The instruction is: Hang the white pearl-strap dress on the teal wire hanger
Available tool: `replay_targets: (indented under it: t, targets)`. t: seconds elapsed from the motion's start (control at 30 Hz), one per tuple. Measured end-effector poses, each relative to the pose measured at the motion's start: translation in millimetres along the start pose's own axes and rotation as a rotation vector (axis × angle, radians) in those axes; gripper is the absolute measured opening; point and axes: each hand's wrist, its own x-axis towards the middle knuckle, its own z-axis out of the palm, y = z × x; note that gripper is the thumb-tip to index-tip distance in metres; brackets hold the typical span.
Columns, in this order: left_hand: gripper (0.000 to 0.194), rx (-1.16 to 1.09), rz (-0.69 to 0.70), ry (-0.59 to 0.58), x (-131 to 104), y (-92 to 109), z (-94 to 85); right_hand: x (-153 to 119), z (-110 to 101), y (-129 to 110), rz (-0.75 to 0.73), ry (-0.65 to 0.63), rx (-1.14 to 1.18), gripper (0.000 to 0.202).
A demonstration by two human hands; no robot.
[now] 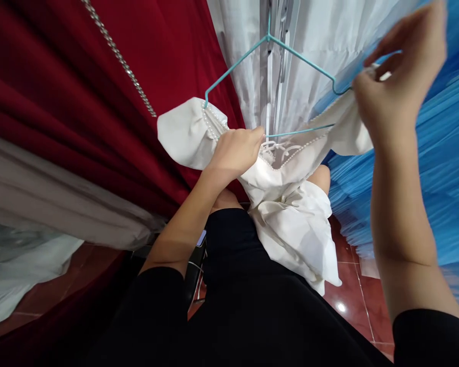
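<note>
A white dress [294, 224] with pearl-like beading along its neckline hangs on a thin teal wire hanger [268, 37]. Its left puff sleeve sits over the hanger's left end. My left hand [239, 153] is closed on the dress near the neckline, by the hanger's bottom bar. At the hanger's right end, my right hand [398, 76] is raised, thumb and fingers pinching the white fabric of the right shoulder. The dress's skirt is bunched up low, in front of my knees.
Red fabric [168, 51] hangs at the left, above a greyish drape [61, 188]. White fabric [329, 30] and metal rails [283, 66] stand behind the hanger. Blue tulle [436, 153] fills the right. Red tiles [352, 285] show below.
</note>
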Motion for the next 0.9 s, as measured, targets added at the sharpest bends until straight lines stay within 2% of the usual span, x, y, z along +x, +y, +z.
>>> replay_targets:
  t: [0.07,0.2,0.27,0.33,0.37,0.43,0.57,0.63,0.7,0.83,0.9]
  targets:
    - [0.031,0.036,-0.004,0.012,1,-1,3.0,2,17,-19,0.003,-0.128,-0.018,0.038]
    - [0.032,0.008,0.015,0.137,3,-11,15.4,-19,51,-47,-0.148,-0.141,-0.013,0.023]
    - [0.031,-0.043,0.046,0.190,1,-16,21.0,-37,68,-50,-0.087,-0.309,-0.071,0.015]
    - [0.030,-0.117,0.108,0.236,-3,-19,26.2,-55,84,-44,0.054,-0.526,-0.183,0.028]
    - [0.030,-0.156,0.140,0.269,-6,-21,29.0,-63,91,-40,0.106,-0.584,-0.238,0.038]
    - [0.031,-0.223,0.150,0.367,-13,-27,34.9,-75,101,-34,0.140,-0.604,-0.310,0.050]
    - [0.033,-0.251,-0.014,0.635,-18,-54,38.9,-86,102,-37,0.130,-0.541,-0.320,0.059]
    - [0.034,-0.306,-0.039,0.808,-12,-74,31.7,-87,98,-43,0.127,-0.520,-0.319,0.062]
    - [0.037,-0.423,0.001,0.958,-3,-94,17.4,-87,95,-48,0.121,-0.514,-0.310,0.065]
    - [0.041,-0.569,0.154,1.152,2,-134,-18.4,-83,95,-49,0.118,-0.527,-0.256,0.065]
    - [0.038,-0.556,0.075,1.199,-9,-152,-25.7,-81,95,-48,0.126,-0.529,-0.239,0.063]
